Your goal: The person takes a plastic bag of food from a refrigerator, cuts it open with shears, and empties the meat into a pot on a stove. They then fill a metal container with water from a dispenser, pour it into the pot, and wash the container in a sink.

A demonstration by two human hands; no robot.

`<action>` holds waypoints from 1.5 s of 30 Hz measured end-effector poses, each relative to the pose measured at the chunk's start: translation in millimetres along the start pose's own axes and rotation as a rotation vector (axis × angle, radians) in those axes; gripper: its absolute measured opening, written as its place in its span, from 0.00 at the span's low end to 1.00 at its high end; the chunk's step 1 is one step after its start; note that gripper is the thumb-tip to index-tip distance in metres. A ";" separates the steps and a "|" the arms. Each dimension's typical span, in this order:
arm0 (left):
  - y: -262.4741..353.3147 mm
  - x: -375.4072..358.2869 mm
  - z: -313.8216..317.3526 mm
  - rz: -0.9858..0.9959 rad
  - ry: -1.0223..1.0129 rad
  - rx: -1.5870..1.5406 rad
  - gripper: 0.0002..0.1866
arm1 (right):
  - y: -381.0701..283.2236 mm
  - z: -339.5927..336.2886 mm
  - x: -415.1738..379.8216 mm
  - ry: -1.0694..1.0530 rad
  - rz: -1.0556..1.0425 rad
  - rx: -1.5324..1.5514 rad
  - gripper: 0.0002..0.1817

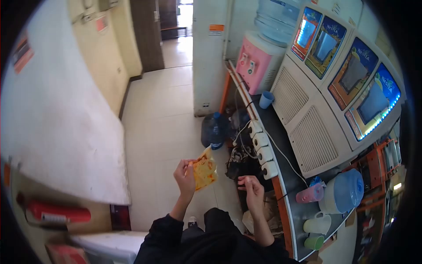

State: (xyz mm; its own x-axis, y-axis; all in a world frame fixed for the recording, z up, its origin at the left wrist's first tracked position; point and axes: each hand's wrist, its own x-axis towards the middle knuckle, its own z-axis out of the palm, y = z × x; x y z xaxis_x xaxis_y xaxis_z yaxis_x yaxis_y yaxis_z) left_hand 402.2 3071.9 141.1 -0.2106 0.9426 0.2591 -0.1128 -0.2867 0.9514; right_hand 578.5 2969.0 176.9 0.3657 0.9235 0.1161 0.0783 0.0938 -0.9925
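My left hand (185, 177) pinches a clear plastic bag (205, 170) by its left edge and holds it up over the floor. Orange-yellow stains cover the bag, and what is inside, if anything, is hard to tell. Apart from the bag, my right hand (252, 190) is raised beside the counter edge. Its fingers are curled and drawn together toward the thumb; anything between them is too small to make out. The nearest things to it are the white sockets (264, 154) along the counter edge.
On the dark counter (288, 169) stand a drink dispenser (316, 119), a pink water dispenser (253, 61), a blue cup (266, 100), a pink cup (310, 192), a lidded jug (340, 193) and a green cup (314, 243). A large water bottle (214, 130) sits on the floor. A fire extinguisher (59, 212) lies left.
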 end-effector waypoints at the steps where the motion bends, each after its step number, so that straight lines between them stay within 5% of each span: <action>1: -14.3 26.8 22.3 0.013 -0.042 0.005 0.07 | 4.4 -0.5 18.8 0.036 0.027 0.004 0.15; 5: -82.1 124.7 114.7 0.082 -0.189 0.026 0.06 | 27.8 5.2 114.6 0.141 -0.019 -0.039 0.09; 10: -115.5 208.6 202.6 -0.038 -0.256 -0.017 0.07 | 56.0 16.4 288.4 0.379 -0.126 -0.156 0.15; 20: -169.5 386.1 317.8 -0.132 -0.264 -0.127 0.09 | 109.0 7.8 520.0 0.379 -0.025 -0.280 0.08; 27: -216.4 454.4 380.5 -0.333 -0.508 -0.250 0.10 | 96.2 7.9 586.1 0.622 -0.083 -0.674 0.08; 33: -222.9 473.4 400.3 -0.431 -0.656 -0.254 0.09 | 81.6 28.3 603.7 0.768 0.113 -1.029 0.15; 36: -211.1 481.2 413.0 -0.523 -0.661 -0.367 0.09 | 78.7 30.6 610.6 0.803 0.222 -1.027 0.12; 45: -218.9 473.5 413.7 -0.532 -0.741 -0.414 0.07 | 78.3 26.5 623.8 0.882 0.116 -1.071 0.11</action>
State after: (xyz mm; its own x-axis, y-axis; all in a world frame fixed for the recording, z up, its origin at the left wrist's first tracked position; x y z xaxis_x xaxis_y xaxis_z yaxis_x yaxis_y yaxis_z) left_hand 728.9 3651.8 124.5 0.6081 0.7938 -0.0110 -0.3748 0.2993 0.8774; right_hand 788.2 3562.3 170.6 0.8450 0.3319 0.4192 0.5251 -0.6635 -0.5330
